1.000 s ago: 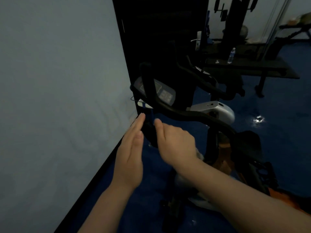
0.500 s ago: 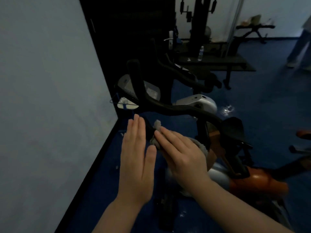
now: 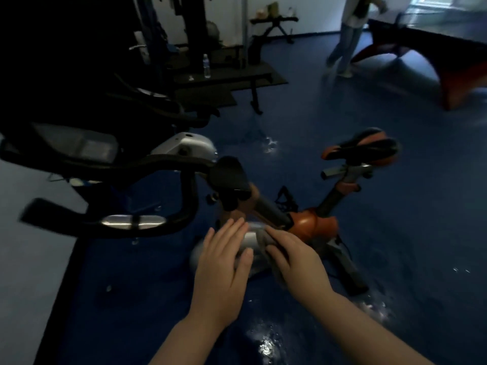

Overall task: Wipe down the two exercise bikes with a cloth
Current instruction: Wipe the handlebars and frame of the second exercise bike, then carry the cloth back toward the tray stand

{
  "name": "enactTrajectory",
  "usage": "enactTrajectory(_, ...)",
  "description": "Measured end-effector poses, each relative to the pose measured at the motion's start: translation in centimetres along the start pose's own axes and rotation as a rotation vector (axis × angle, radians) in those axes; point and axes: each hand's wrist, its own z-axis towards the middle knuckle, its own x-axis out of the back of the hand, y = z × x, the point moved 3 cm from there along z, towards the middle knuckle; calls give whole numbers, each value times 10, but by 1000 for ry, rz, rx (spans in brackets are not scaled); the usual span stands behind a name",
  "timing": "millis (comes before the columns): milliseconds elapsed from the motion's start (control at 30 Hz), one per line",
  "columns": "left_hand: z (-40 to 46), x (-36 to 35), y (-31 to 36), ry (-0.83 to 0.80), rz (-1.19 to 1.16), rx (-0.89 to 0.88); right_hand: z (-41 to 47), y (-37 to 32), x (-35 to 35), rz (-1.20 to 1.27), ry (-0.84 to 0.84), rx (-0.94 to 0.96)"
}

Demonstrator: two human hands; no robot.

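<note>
The near exercise bike has an orange frame, black handlebars and an orange-black saddle. Its silver flywheel cover lies below my hands. My right hand grips a grey cloth bunched under its fingers, above the flywheel cover. My left hand hovers flat beside it, fingers together, holding nothing. A second bike with a silver housing and a grey console stands behind, to the left.
A pale wall runs along the left. A black weight bench with a water bottle stands at the back. A person walks at the far right, near a dark table. Blue floor with wet glints surrounds the bikes.
My view has swung right and down, from the handlebars and console to the orange frame and saddle. Both hands dropped from the handlebar stem to the flywheel cover, the cloth still under my right hand.
</note>
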Motion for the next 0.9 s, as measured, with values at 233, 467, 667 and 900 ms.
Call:
enactTrajectory(233, 23, -146, 51, -315, -102, 111, -59, 145, 82, 29, 36, -406)
enactTrajectory(467, 50, -270, 125, -469, -132, 65, -118, 254, 168, -18, 69, -629)
enactTrajectory(667, 70, -336, 175, -587, -141, -16, -136, 303, 214, 33, 117, -704)
enactTrajectory(900, 119, -401, 204, -641, -134, -37, -108, 364, 245, 47, 123, -726)
